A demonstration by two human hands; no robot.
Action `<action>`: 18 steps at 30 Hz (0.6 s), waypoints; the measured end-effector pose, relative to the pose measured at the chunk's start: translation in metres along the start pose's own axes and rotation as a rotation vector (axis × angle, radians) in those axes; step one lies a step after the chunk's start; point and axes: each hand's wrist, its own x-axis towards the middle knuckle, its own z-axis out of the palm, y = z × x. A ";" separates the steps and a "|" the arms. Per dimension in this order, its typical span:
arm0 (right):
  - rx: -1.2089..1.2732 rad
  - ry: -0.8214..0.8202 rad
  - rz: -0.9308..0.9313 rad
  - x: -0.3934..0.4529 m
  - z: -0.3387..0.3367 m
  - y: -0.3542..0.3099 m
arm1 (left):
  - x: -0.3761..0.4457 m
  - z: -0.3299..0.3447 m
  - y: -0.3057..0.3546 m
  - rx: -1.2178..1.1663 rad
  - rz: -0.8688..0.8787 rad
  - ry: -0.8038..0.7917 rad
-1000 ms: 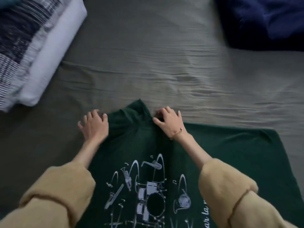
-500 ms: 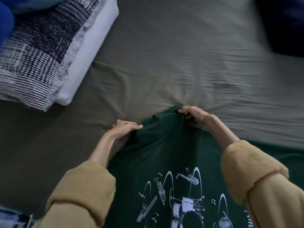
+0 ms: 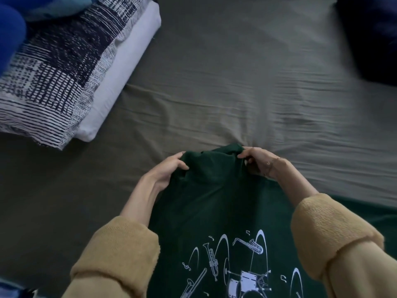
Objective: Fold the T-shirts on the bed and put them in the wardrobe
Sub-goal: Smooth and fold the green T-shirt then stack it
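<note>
Both hands lifted; left hand [image 3: 169, 168], right hand [image 3: 257, 161] pinch T-shirt [image 3: 214, 201] top edge.

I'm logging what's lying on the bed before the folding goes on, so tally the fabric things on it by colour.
Green: 1, the green T-shirt, gripped by both hands
Patterned navy and white: 1, the patterned pillow
White: 1, the white pillow under it
Blue: 2, the blue bundle at top left and the dark blue cloth at top right
Total: 5
</note>
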 end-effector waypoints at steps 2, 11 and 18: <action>0.008 -0.013 0.022 0.000 0.000 -0.001 | 0.000 0.001 0.005 -0.062 -0.039 -0.051; 0.126 -0.027 -0.047 -0.003 0.005 -0.004 | 0.015 -0.004 -0.011 -0.102 -0.057 0.042; 0.079 0.005 0.087 -0.005 0.006 -0.007 | 0.015 0.001 -0.008 -0.108 -0.111 -0.003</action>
